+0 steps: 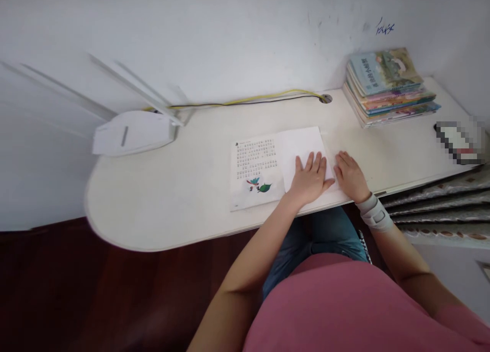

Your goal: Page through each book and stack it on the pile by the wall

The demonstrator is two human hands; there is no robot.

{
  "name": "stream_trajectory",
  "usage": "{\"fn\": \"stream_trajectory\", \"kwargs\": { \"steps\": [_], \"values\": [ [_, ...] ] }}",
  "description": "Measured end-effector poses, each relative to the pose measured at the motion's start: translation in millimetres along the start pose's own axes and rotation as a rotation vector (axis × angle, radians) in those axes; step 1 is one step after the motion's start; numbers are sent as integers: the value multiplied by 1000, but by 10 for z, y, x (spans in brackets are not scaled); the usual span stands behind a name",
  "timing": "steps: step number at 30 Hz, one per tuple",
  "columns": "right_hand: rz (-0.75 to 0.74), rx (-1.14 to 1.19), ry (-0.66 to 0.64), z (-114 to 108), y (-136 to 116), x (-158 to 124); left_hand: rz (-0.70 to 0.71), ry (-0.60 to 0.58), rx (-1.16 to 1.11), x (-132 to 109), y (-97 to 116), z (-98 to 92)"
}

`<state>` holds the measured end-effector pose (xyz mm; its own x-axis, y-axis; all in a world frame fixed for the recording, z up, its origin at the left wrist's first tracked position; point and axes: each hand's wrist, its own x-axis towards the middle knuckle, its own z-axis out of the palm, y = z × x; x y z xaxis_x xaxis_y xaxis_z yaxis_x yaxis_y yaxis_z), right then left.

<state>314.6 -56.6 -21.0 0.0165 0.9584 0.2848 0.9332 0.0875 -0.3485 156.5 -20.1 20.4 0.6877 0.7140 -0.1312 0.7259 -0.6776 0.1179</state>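
An open book point(254, 160) lies on the white desk point(161, 194). Its left page carries printed text and a picture of a green leaf and an insect-like figure; the right-hand side looks blank white. My left hand point(309, 179) rests flat on that white side, fingers spread. Just beyond the book's right edge, my right hand point(350, 174) lies on the desk with its fingers stretched out side by side. A light wristband point(377, 215) is around my right wrist. Neither hand grips anything.
A white router point(133, 132) with antennas stands at the left. Yellow and black cables point(245, 101) run along the wall to a hole point(325, 99). At the back right is a stack of books point(386, 84). A blurred-out phone-like object point(459, 143) lies near the right end.
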Motion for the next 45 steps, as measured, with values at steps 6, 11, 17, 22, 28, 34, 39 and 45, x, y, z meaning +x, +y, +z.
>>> {"fn": "stream_trajectory", "kwargs": {
  "steps": [6, 11, 17, 22, 28, 34, 39, 45],
  "values": [
    [20, -15, -18, -24, -44, 6, -25, 1, 15, -29, 153, 81],
    [3, -32, 23, -19, -48, 4, -8, 19, 14, -112, 176, 84],
    [-3, -66, 14, -40, -56, 1, -5, 19, -3, -104, 196, 66],
    [-13, -115, -20, -63, -55, -1, 31, -1, -6, -92, 102, -7],
    [-29, -127, -27, -60, -45, -2, 97, -64, -13, 33, -155, -106],
    [-7, -125, -40, -49, -55, -2, 63, -82, -21, 68, -164, -86],
    [-3, -125, -65, -65, -58, 8, 84, -77, -23, 41, -168, -69],
    [5, -119, -77, -63, -87, 12, 116, -77, -24, 102, -204, -63]
  ]
}}
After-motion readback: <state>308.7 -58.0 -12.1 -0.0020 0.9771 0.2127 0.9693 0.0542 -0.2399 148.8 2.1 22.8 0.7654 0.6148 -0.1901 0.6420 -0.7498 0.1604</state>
